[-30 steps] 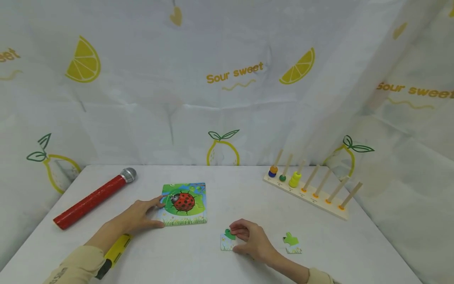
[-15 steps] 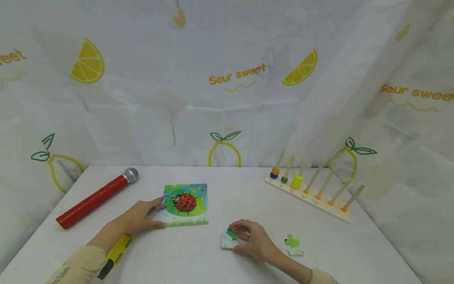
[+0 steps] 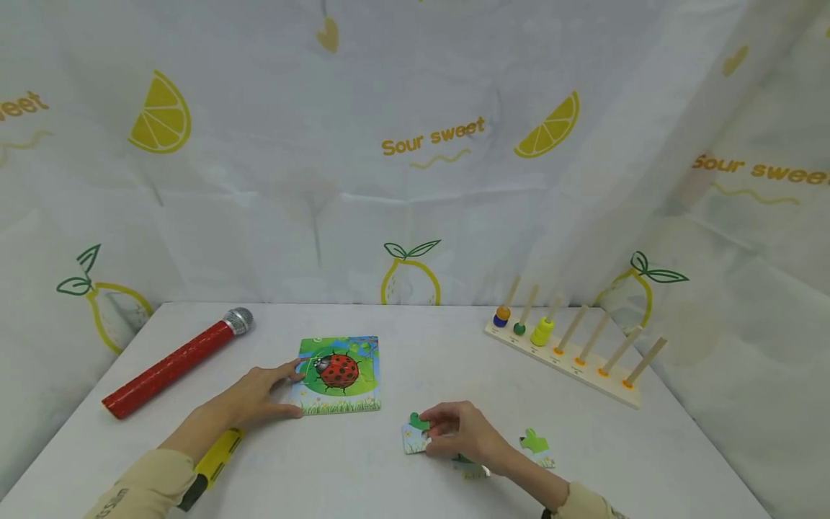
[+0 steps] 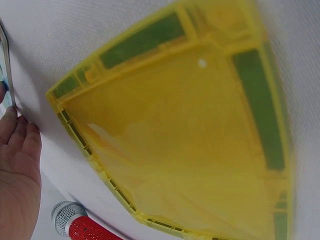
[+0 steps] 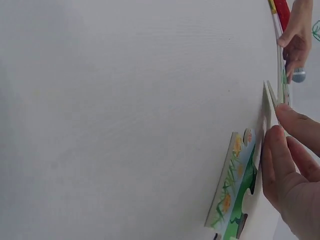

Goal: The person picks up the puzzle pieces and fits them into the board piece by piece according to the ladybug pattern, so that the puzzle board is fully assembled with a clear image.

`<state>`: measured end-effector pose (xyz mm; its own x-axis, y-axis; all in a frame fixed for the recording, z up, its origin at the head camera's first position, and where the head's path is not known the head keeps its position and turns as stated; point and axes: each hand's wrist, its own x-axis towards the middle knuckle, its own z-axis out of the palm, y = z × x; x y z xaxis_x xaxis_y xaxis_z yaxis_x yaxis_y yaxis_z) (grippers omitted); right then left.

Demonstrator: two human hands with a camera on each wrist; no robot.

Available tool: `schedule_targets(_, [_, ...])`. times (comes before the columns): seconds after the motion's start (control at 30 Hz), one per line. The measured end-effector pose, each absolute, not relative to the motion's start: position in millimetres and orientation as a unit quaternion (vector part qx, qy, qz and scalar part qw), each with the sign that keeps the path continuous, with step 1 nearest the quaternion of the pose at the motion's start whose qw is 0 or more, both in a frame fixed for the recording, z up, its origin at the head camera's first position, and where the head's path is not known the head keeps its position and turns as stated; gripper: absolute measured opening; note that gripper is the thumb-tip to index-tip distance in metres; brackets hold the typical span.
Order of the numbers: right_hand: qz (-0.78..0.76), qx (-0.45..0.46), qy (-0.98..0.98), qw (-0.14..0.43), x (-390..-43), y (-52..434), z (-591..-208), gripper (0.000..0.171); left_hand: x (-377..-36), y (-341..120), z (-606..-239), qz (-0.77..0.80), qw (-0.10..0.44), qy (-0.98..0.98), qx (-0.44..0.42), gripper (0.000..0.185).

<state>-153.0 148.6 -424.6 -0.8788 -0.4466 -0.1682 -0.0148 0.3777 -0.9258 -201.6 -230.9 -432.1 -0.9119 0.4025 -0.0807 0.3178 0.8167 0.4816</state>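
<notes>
In the head view, my left hand [image 3: 259,396] rests at the left edge of a square ladybug puzzle [image 3: 339,373], its thumb by the near left corner. My right hand [image 3: 463,436] pinches a puzzle piece [image 3: 412,437] with flowers and a green patch between thumb and fingertips. Seen from the right wrist, that held piece [image 5: 267,102] is tilted up, nearly edge-on. Below my right hand lies another puzzle piece [image 5: 232,185] with grass and flowers, partly hidden in the head view. A green and white puzzle piece [image 3: 537,447] lies farther right.
A red toy microphone [image 3: 175,367] lies at the left. Under my left forearm is a yellow and black object [image 3: 217,458], its translucent yellow face [image 4: 170,135] large in the left wrist view. A wooden peg counter [image 3: 564,353] with beads stands at the back right.
My right hand has shifted slightly and tilted the pinched piece, uncovering more of the piece beneath it. My left hand stays at the puzzle's edge. The head view moved a little earlier.
</notes>
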Motion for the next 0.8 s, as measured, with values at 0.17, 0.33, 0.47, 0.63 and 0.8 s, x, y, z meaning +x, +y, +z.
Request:
schedule_targets(0.17, [-0.594, -0.114, 0.763, 0.228, -155, 151, -425, 0.039, -200, -231, -431, 0.236, 0.086, 0.948, 0.196, 0.086])
schedule_targets(0.33, [-0.659, -0.068, 0.704, 0.255, -159, 151, -426, 0.041, -201, -232, -432, 0.234, 0.083, 0.948, 0.199, 0.086])
schedule_targets(0.47, [-0.693, -0.038, 0.667, 0.27, -164, 146, -425, 0.04, -202, -232, -432, 0.233, 0.082, 0.948, 0.2, 0.087])
schedule_targets(0.63, [-0.696, -0.038, 0.661, 0.278, -169, 137, -422, 0.042, -203, -232, -433, 0.228, 0.085, 0.95, 0.195, 0.086])
schedule_targets(0.8, [-0.699, -0.04, 0.655, 0.286, -174, 124, -419, 0.041, -203, -230, -433, 0.231, 0.094, 0.952, 0.179, 0.087])
